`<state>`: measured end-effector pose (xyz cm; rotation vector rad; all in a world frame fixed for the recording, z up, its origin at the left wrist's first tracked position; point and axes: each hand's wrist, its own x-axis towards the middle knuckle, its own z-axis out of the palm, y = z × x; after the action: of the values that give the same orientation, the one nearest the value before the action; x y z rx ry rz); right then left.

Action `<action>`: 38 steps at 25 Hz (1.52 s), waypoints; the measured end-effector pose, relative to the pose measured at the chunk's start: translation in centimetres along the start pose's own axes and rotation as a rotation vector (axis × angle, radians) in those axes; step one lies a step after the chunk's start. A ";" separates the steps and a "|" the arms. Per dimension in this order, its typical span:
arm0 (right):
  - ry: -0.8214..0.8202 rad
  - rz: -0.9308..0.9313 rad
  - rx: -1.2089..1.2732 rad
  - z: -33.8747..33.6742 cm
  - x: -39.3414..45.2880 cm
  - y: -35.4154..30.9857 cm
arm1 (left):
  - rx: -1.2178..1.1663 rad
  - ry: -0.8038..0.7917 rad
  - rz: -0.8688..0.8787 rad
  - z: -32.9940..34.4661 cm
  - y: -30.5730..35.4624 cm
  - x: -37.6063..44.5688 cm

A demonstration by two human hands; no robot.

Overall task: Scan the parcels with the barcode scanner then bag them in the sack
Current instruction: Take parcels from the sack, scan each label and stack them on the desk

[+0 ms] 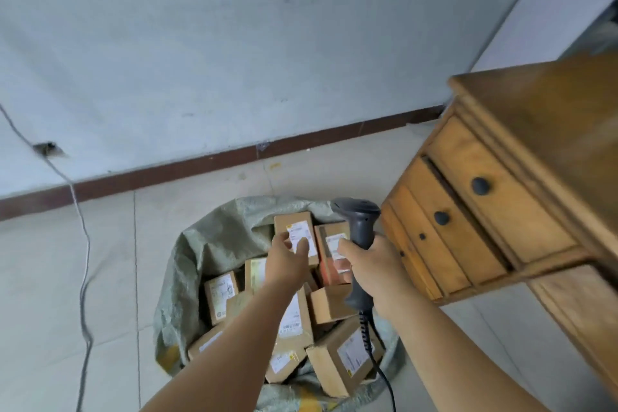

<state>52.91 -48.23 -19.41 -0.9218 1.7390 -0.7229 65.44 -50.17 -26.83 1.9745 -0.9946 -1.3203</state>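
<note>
- White cable (82, 264) runs down the wall and across the tiled floor (110, 278), far left.
- Grey-green woven sack (200, 237) sits open on the floor, full of small cardboard parcels.
- Left hand (287, 256) holds a labelled parcel (296, 234) over the sack mouth, fingers curled on its near end, label up.
- Parcel looks light, stiff and easy to dent at the corners; judge best held by the long edges, off the label.
- Right hand (371, 264) is clamped round the barcode scanner (359, 234) handle, head near the label, coiled lead hanging.
- Wooden desk (541, 117) with drawers at right; plain white wall, brown skirting.
</note>
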 end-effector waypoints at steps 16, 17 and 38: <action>0.744 -0.060 0.406 -31.9 -28.5 -2.4 | 0.121 -0.678 0.473 15.0 20.7 -33.6; 0.715 -0.074 0.402 -32.1 -28.5 -2.4 | 0.104 -0.670 0.498 15.1 20.8 -33.6; 0.968 0.109 0.631 -65.2 -39.8 11.0 | 0.479 -0.930 0.832 49.1 24.7 -56.4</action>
<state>-3.06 -5.53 12.30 0.0110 2.1038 -1.6965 -0.61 -20.15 3.93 0.8486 -2.3992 -1.5307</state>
